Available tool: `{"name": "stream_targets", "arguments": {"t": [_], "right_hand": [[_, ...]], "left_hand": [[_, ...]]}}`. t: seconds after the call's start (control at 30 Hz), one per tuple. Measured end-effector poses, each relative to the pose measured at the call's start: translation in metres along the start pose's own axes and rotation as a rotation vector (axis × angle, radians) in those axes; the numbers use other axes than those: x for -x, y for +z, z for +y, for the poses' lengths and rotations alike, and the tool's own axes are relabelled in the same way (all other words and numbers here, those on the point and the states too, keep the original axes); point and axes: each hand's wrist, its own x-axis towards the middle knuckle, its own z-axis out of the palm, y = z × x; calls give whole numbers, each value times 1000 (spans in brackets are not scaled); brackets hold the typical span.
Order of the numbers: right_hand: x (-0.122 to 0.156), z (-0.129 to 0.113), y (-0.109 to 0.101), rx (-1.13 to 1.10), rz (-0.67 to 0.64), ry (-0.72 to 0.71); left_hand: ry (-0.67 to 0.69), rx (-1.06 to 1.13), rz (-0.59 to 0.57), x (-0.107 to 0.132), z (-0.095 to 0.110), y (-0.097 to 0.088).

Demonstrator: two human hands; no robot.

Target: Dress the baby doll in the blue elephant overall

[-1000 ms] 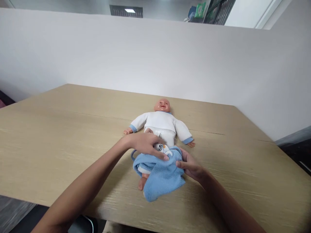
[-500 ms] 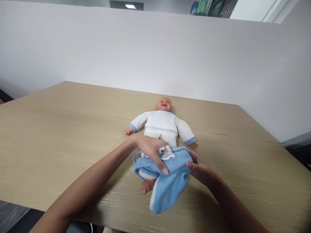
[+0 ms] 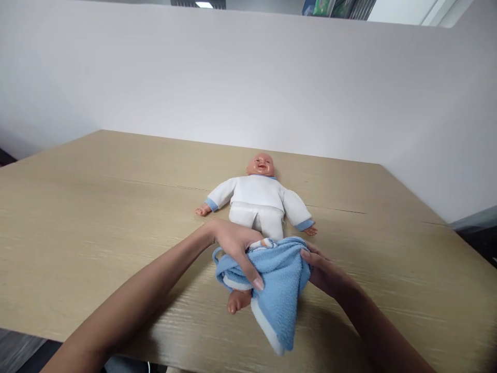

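A baby doll [image 3: 256,190] lies on its back, head away from me, in a white long-sleeved top with blue cuffs. Blue terry doll pants [image 3: 281,282] with white hems and a thin loop at the left are bunched over its lower legs. One bare foot [image 3: 238,300] pokes out of the left leg opening; the other foot is hidden in the cloth. My left hand [image 3: 238,246] is closed on the left side of the pants, thumb on top. On the right edge, my right hand [image 3: 320,264] pinches the fabric, its fingers partly behind it.
The wooden table [image 3: 116,207] extends around the doll, its near edge close to my forearms. Behind it rises a pale wall [image 3: 248,83]. A dark object [image 3: 479,233] stands beyond the table at the right.
The right part of the pants has turned and stretched downward, its white hem now facing lower. Less of the printed patch shows. Both hands keep hold and have shifted only slightly.
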Motion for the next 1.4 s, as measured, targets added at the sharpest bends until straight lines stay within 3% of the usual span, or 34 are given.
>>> {"name": "stream_targets", "arguments": {"t": [0.07,0.17,0.23,0.33,0.43,0.5,0.57,0.67,0.77,0.8,0.87,1.0,1.27,1.4], "right_hand": [[1,-4,0,46,-76,44],[7,-9,-1,167,-352,118],[11,-10,-3,210,-456,147],[12,-5,-3,223,-341,110],[7,4,-1,185,-110,9],[4,8,2,157,-21,-10],[3,8,4,158,-16,17],[6,0,6,225,-176,82],[10,-8,7,217,-475,155],[10,-9,7,195,-517,161],[10,-7,6,169,-458,131],[7,1,0,154,-191,15],[5,-3,7,94,-286,19],[7,-6,10,138,-120,34]], "left_hand": [[-2,-37,11,-1,0,1],[45,-62,77,-1,-1,-1],[53,-38,88,-1,0,-1],[25,49,41,0,2,3],[-68,203,-140,-1,4,11],[-113,246,-227,-2,4,14],[-101,181,-167,-2,3,14],[-38,54,16,-1,3,9],[38,25,69,0,5,5],[63,25,82,0,6,5],[88,32,101,0,6,6],[60,36,107,-2,0,8],[45,84,99,-2,-6,8],[30,62,129,0,-14,5]]}}
